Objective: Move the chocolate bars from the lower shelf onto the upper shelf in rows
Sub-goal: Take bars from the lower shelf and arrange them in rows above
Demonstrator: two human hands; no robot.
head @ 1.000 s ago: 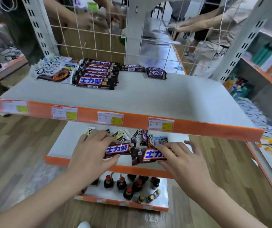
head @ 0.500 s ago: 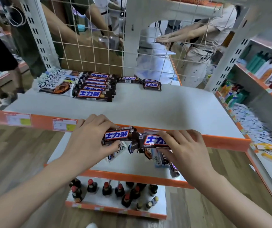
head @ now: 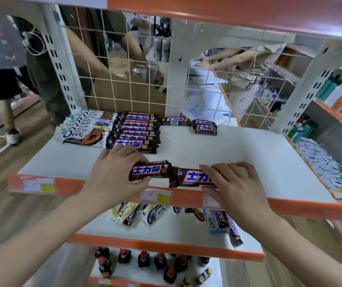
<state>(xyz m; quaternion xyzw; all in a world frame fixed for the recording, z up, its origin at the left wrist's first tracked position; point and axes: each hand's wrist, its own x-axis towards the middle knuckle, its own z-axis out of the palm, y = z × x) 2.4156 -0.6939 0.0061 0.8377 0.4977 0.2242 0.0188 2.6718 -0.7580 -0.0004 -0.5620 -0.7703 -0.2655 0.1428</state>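
Note:
My left hand [head: 116, 170] grips a brown Snickers bar [head: 148, 170] over the front of the upper shelf [head: 238, 154]. My right hand [head: 236, 185] grips a second Snickers bar [head: 190, 178] just to its right, end to end with the first. At the back left of the upper shelf lie a row of white Dove bars [head: 83, 127] and a row of Snickers bars [head: 134, 131]. Three more Snickers bars [head: 190, 124] lie at the back middle. Several mixed Dove and Snickers bars [head: 155, 213] lie loose on the lower shelf [head: 166, 233].
A wire grid [head: 124, 79] backs the shelf, with people standing behind it. An orange-edged shelf [head: 228, 15] hangs overhead. Small bottles [head: 145, 259] stand on the bottom shelf. Another shelving unit with bottles [head: 339, 96] stands to the right.
Both hands have lifted their Snickers bars from the lower shelf up past the orange edge and over the front of the upper shelf.

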